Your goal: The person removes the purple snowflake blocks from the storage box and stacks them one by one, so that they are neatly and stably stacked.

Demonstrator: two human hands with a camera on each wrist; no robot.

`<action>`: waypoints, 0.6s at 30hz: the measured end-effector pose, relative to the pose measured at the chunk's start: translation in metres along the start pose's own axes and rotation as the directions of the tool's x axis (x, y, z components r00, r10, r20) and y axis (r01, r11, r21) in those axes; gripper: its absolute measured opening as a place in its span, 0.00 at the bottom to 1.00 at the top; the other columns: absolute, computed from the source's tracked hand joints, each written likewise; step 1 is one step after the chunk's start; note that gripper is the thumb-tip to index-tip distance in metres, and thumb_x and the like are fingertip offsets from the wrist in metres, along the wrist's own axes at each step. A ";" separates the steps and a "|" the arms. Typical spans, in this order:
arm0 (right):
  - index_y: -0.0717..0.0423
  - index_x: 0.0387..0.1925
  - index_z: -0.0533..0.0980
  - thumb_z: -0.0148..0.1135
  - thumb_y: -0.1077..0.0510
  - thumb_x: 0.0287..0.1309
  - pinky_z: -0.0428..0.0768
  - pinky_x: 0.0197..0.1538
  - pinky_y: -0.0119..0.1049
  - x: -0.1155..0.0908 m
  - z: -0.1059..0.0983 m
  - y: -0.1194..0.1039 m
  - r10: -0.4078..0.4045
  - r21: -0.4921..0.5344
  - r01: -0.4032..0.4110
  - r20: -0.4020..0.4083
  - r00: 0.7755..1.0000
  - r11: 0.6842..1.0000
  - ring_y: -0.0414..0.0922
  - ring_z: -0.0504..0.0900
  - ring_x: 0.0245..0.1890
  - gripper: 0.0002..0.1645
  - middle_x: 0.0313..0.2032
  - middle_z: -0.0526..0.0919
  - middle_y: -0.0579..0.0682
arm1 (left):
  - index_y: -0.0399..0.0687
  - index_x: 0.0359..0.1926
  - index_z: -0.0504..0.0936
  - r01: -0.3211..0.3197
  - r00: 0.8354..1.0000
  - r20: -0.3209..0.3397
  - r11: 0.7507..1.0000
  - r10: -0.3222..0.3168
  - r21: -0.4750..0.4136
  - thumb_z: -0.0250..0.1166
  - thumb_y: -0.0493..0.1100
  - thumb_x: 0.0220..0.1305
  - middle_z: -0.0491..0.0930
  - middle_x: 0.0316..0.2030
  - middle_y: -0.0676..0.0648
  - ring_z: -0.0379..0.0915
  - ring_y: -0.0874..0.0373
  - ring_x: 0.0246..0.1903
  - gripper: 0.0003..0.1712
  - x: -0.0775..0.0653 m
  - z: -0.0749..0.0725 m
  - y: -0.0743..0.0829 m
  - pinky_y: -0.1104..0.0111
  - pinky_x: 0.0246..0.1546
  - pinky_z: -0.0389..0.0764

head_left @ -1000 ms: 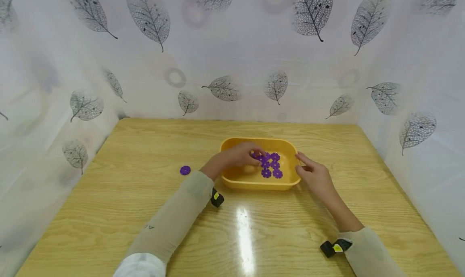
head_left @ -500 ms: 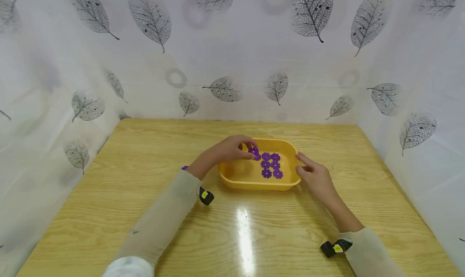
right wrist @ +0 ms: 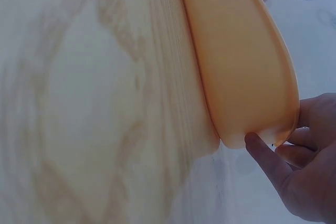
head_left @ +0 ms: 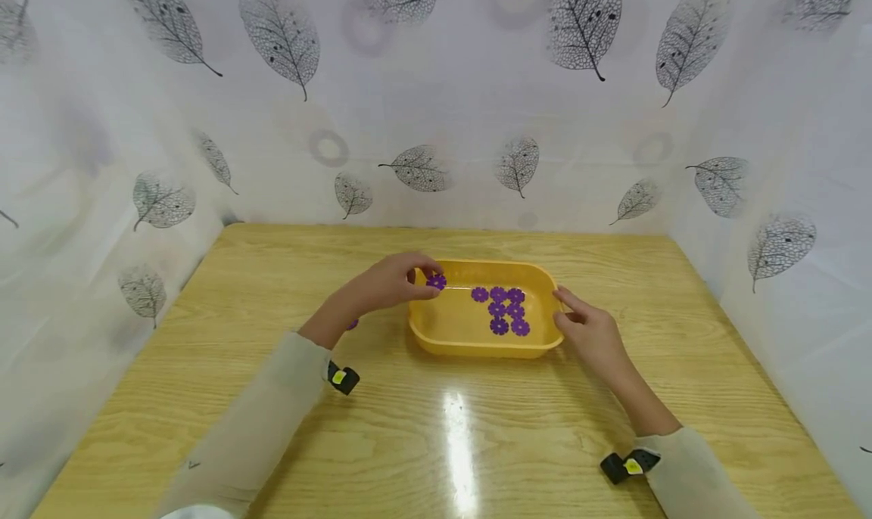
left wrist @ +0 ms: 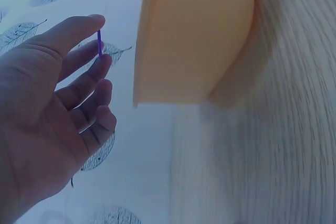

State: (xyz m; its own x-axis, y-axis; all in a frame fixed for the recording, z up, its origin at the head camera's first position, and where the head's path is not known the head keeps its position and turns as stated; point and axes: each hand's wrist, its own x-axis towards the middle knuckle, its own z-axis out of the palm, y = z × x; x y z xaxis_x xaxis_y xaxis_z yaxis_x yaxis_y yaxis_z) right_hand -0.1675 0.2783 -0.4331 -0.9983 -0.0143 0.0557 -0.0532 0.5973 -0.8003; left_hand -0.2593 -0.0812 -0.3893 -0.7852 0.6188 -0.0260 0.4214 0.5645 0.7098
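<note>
Over the left end of a yellow plastic basin (head_left: 487, 348), my left hand (head_left: 390, 283) pinches a purple notched snowflake disc (head_left: 436, 282) between thumb and fingertips. In the left wrist view that disc (left wrist: 100, 44) is seen edge-on, just beside the basin's outer wall (left wrist: 189, 40). Several more purple snowflake discs (head_left: 515, 311) lie flat on the basin's floor, toward its right side. My right hand (head_left: 594, 337) grips the basin's right end. The right wrist view has its thumb (right wrist: 265, 158) against the outer wall and its other fingers at the rim.
One purple disc (head_left: 352, 324) lies on the wooden table (head_left: 545, 428) left of the basin, mostly hidden behind my left wrist. White leaf-print curtains (head_left: 450, 110) stand along the back and both sides of the table.
My left hand has moved left from the discs in the basin to its left end, a purple snowflake disc in its fingers. A single disc now shows beside the group. The right hand stays put.
</note>
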 end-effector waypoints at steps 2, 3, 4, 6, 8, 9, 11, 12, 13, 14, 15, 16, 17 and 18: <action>0.55 0.70 0.70 0.57 0.54 0.72 0.81 0.37 0.26 0.000 -0.001 0.000 -0.001 0.000 0.001 -0.002 1.000 1.000 0.40 0.81 0.44 0.28 0.72 0.69 0.50 | 0.55 0.57 0.81 0.008 1.000 -0.021 1.000 -0.008 0.023 0.68 0.51 0.67 0.80 0.48 0.52 0.73 0.54 0.41 0.19 -0.007 -0.005 -0.005 0.63 0.42 0.78; 0.55 0.70 0.70 0.57 0.54 0.72 0.81 0.36 0.26 0.000 -0.001 0.001 -0.002 -0.001 0.002 -0.002 1.000 1.000 0.39 0.81 0.43 0.28 0.72 0.69 0.50 | 0.55 0.57 0.81 0.009 0.999 -0.034 1.000 -0.008 0.029 0.68 0.51 0.67 0.80 0.48 0.52 0.73 0.54 0.41 0.19 -0.011 -0.007 -0.007 0.62 0.41 0.78; 0.55 0.70 0.70 0.57 0.55 0.72 0.81 0.36 0.26 0.000 -0.001 0.001 -0.003 -0.001 0.003 -0.002 1.000 1.000 0.39 0.81 0.43 0.28 0.72 0.69 0.50 | 0.55 0.58 0.81 0.012 0.999 -0.046 0.999 -0.011 0.036 0.68 0.51 0.67 0.80 0.49 0.52 0.73 0.54 0.40 0.20 -0.015 -0.010 -0.009 0.62 0.40 0.79; 0.55 0.70 0.70 0.57 0.55 0.72 0.81 0.36 0.27 0.000 -0.001 0.001 -0.004 -0.001 0.004 -0.002 1.000 1.000 0.41 0.81 0.44 0.28 0.72 0.69 0.50 | 0.54 0.57 0.81 0.014 0.998 -0.070 0.999 -0.011 0.043 0.68 0.50 0.67 0.80 0.48 0.52 0.73 0.54 0.39 0.20 -0.023 -0.014 -0.015 0.62 0.38 0.78; 0.54 0.70 0.70 0.57 0.55 0.72 0.81 0.36 0.27 0.000 -0.001 0.001 -0.004 -0.004 0.004 -0.004 1.000 1.000 0.42 0.81 0.44 0.28 0.72 0.69 0.50 | 0.54 0.58 0.81 0.023 0.996 -0.086 0.999 -0.019 0.041 0.68 0.50 0.67 0.80 0.49 0.51 0.73 0.54 0.39 0.20 -0.031 -0.018 -0.019 0.62 0.38 0.78; 0.54 0.70 0.70 0.57 0.55 0.72 0.81 0.36 0.27 0.000 -0.001 0.001 -0.003 -0.003 0.003 -0.005 1.000 1.000 0.42 0.82 0.45 0.28 0.72 0.69 0.50 | 0.54 0.58 0.81 0.027 0.995 -0.094 0.999 -0.023 0.046 0.68 0.50 0.67 0.80 0.49 0.51 0.73 0.54 0.39 0.20 -0.035 -0.020 -0.021 0.62 0.38 0.78; 0.54 0.70 0.70 0.57 0.55 0.72 0.81 0.36 0.27 0.000 -0.001 0.002 -0.008 0.000 0.008 -0.003 1.000 1.000 0.43 0.82 0.45 0.28 0.72 0.68 0.50 | 0.54 0.57 0.81 0.039 0.994 -0.100 0.998 -0.033 0.055 0.68 0.50 0.67 0.80 0.49 0.50 0.72 0.54 0.39 0.20 -0.042 -0.022 -0.026 0.62 0.38 0.77; 0.54 0.70 0.69 0.57 0.55 0.72 0.81 0.37 0.27 0.000 -0.001 0.002 -0.009 0.001 0.009 -0.002 1.000 1.000 0.42 0.82 0.44 0.28 0.72 0.68 0.50 | 0.53 0.57 0.81 0.050 0.994 -0.103 0.997 -0.043 0.065 0.68 0.50 0.67 0.80 0.50 0.50 0.72 0.54 0.39 0.20 -0.046 -0.023 -0.028 0.62 0.38 0.77; 0.54 0.71 0.69 0.57 0.55 0.72 0.81 0.37 0.26 0.000 -0.001 0.002 -0.011 0.003 0.011 0.000 1.000 1.000 0.42 0.82 0.44 0.28 0.72 0.68 0.50 | 0.53 0.58 0.81 0.061 0.993 -0.104 0.996 -0.054 0.072 0.69 0.50 0.67 0.80 0.50 0.50 0.72 0.54 0.39 0.20 -0.050 -0.024 -0.031 0.62 0.38 0.77; 0.54 0.71 0.69 0.57 0.55 0.72 0.81 0.37 0.26 0.000 0.000 0.002 -0.013 0.003 0.013 0.000 1.000 1.000 0.42 0.82 0.45 0.28 0.72 0.68 0.51 | 0.52 0.58 0.81 0.070 0.993 -0.101 0.994 -0.062 0.084 0.69 0.50 0.67 0.80 0.49 0.49 0.72 0.54 0.39 0.21 -0.053 -0.024 -0.035 0.62 0.38 0.76; 0.55 0.71 0.69 0.57 0.55 0.72 0.81 0.37 0.26 0.000 0.000 0.002 -0.015 0.001 0.015 0.000 1.000 1.000 0.43 0.82 0.45 0.28 0.72 0.68 0.51 | 0.51 0.58 0.81 0.082 0.993 -0.097 0.992 -0.072 0.098 0.68 0.50 0.67 0.80 0.50 0.48 0.72 0.54 0.39 0.21 -0.056 -0.024 -0.038 0.63 0.38 0.76; 0.55 0.71 0.69 0.57 0.55 0.72 0.81 0.38 0.26 0.000 0.000 0.002 -0.016 0.000 0.016 0.000 1.000 1.000 0.44 0.82 0.45 0.28 0.72 0.68 0.51 | 0.51 0.58 0.81 0.099 0.992 -0.093 0.989 -0.089 0.107 0.68 0.50 0.67 0.80 0.50 0.48 0.72 0.54 0.39 0.21 -0.059 -0.024 -0.042 0.63 0.37 0.76; 0.55 0.71 0.69 0.57 0.56 0.72 0.81 0.38 0.26 0.000 0.000 0.001 -0.016 -0.001 0.016 0.000 1.000 1.000 0.45 0.82 0.46 0.28 0.72 0.68 0.51 | 0.51 0.59 0.80 0.116 0.990 -0.091 0.986 -0.106 0.118 0.68 0.50 0.67 0.80 0.50 0.48 0.72 0.54 0.39 0.21 -0.062 -0.024 -0.046 0.64 0.36 0.76; 0.55 0.71 0.69 0.57 0.56 0.72 0.81 0.38 0.25 0.000 0.000 0.001 -0.015 -0.005 0.015 -0.003 1.000 1.000 0.45 0.82 0.46 0.28 0.72 0.69 0.51 | 0.51 0.59 0.80 0.133 0.989 -0.089 0.983 -0.122 0.130 0.68 0.50 0.67 0.80 0.50 0.48 0.72 0.54 0.39 0.22 -0.065 -0.024 -0.049 0.64 0.35 0.76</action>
State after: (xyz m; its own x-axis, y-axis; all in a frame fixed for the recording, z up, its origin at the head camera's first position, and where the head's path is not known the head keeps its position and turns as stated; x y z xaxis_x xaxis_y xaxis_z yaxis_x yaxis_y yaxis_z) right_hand -0.1678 0.2786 -0.4341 -0.9974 -0.0211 0.0691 -0.0679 0.6009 -0.7964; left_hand -0.2400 -0.1627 -0.4055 -0.8677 0.4946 -0.0497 0.3689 0.7079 0.6024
